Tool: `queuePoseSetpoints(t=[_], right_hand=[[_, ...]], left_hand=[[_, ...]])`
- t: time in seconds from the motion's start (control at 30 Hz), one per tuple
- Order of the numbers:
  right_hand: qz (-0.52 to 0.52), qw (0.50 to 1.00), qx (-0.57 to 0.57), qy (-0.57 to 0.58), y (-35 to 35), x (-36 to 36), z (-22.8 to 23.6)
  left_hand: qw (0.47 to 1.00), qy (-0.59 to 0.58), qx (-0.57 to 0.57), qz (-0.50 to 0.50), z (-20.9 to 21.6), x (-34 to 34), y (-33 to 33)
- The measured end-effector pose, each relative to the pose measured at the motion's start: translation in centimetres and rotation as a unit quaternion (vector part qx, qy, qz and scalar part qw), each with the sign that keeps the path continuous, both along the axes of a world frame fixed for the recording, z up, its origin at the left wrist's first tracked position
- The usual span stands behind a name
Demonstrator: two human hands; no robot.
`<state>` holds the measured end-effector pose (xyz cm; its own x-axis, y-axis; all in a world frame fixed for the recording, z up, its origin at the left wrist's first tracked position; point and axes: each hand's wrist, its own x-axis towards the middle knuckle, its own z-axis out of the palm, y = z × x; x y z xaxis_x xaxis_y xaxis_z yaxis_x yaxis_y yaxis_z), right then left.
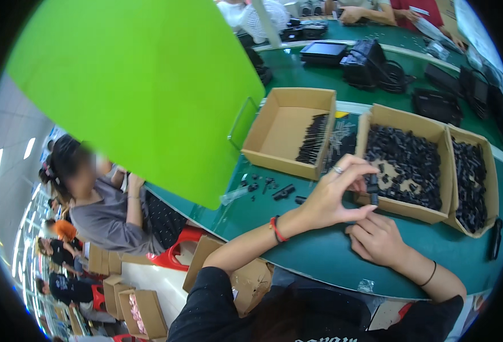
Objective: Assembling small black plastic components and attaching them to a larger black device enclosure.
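Observation:
My left hand pinches a short black cylindrical plastic part upright between thumb and fingers, in front of a cardboard box heaped with small black parts. Just below it, my right hand is closed with its fingers curled, close to the left thumb. Whatever those fingers may hold is hidden. On the green table, left of my left hand, lie a larger black part and several small black pieces.
A second cardboard box holds a row of thin black rods, with loose metal pins beside it. A narrower box of black parts stands right. A bright green panel blocks the upper left. A seated person is beyond it.

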<state>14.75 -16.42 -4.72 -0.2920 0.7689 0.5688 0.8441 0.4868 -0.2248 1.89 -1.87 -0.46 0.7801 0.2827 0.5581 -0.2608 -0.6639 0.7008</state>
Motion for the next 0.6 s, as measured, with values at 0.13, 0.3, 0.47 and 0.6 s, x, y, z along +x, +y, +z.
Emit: queuePoseSetpoints(t=[0.13, 0.3, 0.47, 0.6], right_hand=[[0.011, 1.000, 0.005, -0.011, -0.1, 0.4, -0.1], [-0.007, 1.000, 0.013, -0.004, 0.0, 0.5, -0.4], [0.033, 0.999, 0.005, -0.028, -0.2, 0.5, -0.4], [0.086, 0.993, 0.039, -0.071, -0.3, -0.2, 0.3]], left_hand=[[0.999, 0.014, 0.027, 0.016, 0.2, 0.0, -0.3], [0.999, 0.018, 0.023, 0.022, 0.5, 0.3, -0.1], [0.999, 0.039, -0.034, 0.001, 1.1, 0.8, 0.4], [0.998, 0.036, -0.053, -0.009, 1.6, 3.3, 1.0]])
